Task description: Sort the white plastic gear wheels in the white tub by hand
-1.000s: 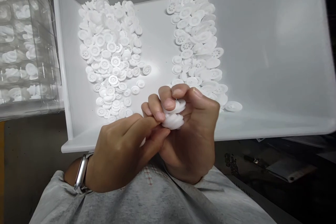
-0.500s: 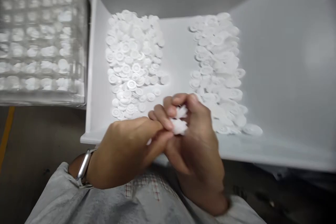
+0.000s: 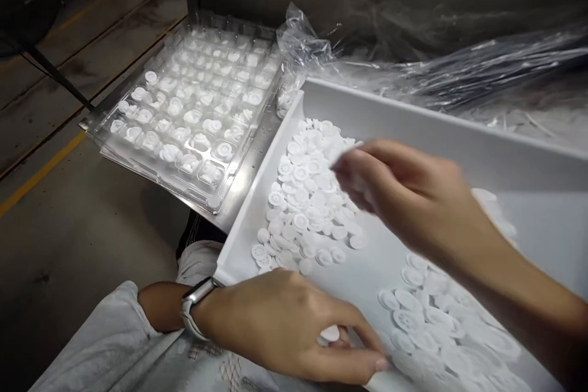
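Observation:
A white bin (image 3: 413, 117) holds two heaps of white plastic wheels: small ones (image 3: 301, 202) on the left and larger ones (image 3: 441, 331) at the lower right. My right hand (image 3: 404, 196) reaches left over the small heap. It is smeared by motion, with its fingers pinched on a white gear piece at the tips. My left hand (image 3: 285, 324), with a watch (image 3: 195, 301) on its wrist, rests low over the bin's near edge. Its fingers curl around a small white wheel (image 3: 329, 334).
A clear blister tray (image 3: 193, 110) with white parts in many pockets lies on a metal surface left of the bin. Crumpled clear plastic film (image 3: 459, 67) lies behind the bin. Grey floor with a yellow line (image 3: 41, 174) is at the left.
The view has swung left and up. My hands, joined on gears near my chest, have parted: the right has gone out over the small heap and the left has dropped to the bin's near edge.

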Motion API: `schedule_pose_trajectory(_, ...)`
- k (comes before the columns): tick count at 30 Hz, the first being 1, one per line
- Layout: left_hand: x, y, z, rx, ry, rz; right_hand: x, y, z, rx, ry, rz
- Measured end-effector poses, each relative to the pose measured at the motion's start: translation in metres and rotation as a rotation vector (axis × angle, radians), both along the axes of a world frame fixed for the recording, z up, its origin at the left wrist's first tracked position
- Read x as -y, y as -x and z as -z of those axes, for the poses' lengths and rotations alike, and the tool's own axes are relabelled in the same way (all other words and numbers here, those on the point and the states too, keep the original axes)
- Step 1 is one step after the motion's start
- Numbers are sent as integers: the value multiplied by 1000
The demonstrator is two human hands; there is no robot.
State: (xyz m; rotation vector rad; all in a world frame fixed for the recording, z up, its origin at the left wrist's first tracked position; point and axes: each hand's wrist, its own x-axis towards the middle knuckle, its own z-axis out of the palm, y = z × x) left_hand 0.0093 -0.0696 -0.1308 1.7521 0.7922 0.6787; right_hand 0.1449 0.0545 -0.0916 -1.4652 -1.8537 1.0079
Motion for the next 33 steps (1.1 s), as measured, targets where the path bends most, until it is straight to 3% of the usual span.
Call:
schedule_pose_trajectory(2, -1, -1, 3, 4, -25, 9, -44, 35, 0, 150, -82, -162)
schedule_pose_trajectory(7, -5, -3, 12, -97, -20, 44, -141, 132, 11, 377, -251, -355)
schedule_pose_trajectory(12, -14, 9, 2, -142, 44, -27, -190, 178, 21, 606, -241, -499)
schedule_pose_trajectory(17, -33, 32, -21, -121, 41, -128, -206, 177, 29, 698, -206, -586)
schedule_pose_trajectory(20, -41, 33, -22, -106, 31, -128, -206, 172, 33, 696, -241, -584)
schedule_pose_trajectory(23, -40, 21, -10, -92, 26, -124, -206, 170, 34, 686, -248, -586)
schedule_pose_trajectory(26, -29, 0, 12, -74, 32, -108, -208, 166, 31, 665, -234, -594)
schedule_pose_trajectory(30, -9, -24, 43, -65, 42, 12, -211, 161, 27, 634, -195, -594)
schedule_pose_trajectory(33, -1, -25, 54, -39, 26, 79, -212, 157, 27, 617, -189, -586)
